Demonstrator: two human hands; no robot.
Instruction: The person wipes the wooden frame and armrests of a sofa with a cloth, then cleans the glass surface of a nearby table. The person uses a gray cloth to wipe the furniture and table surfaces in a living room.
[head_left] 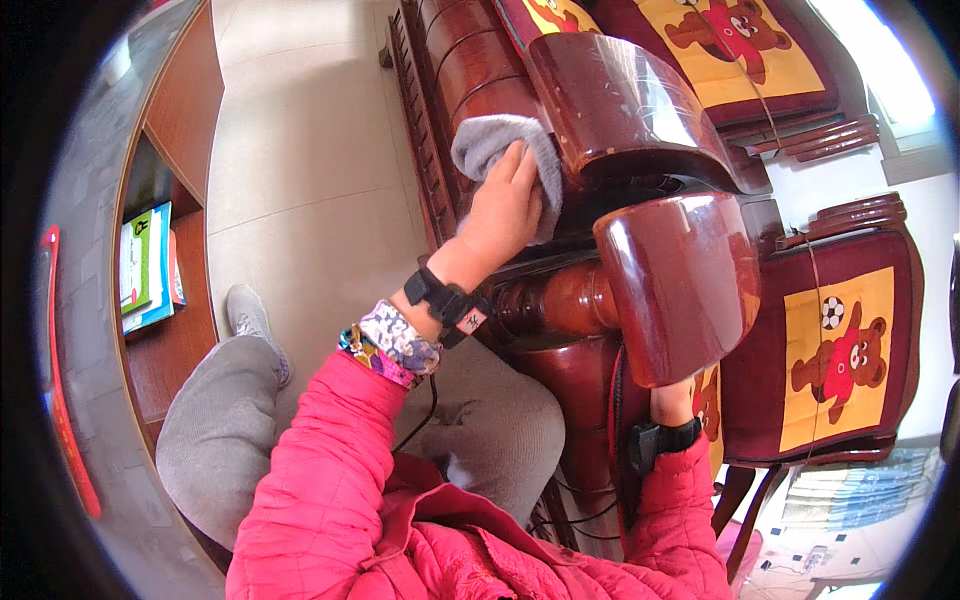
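Observation:
My left hand (503, 212) presses a bunched grey cloth (485, 138) against the front of a glossy reddish-brown wooden sofa (480, 55). Its fingers are bent over the cloth, beside a broad curved armrest (625, 100). A second, shorter armrest (680, 285) stands nearer to me, with a rounded wooden post (565, 300) beneath it. My right hand (673, 402) reaches in behind that nearer armrest. Only the wrist and the back of the hand show there; the armrest hides the fingers.
Dark red cushions with yellow bear panels (840, 360) lie on the seats at right. A wooden cabinet (165, 350) on the left holds books (148, 265) on its shelf. Pale floor tiles (300, 150) run between cabinet and sofa. A dark cord (585, 535) hangs near my knee.

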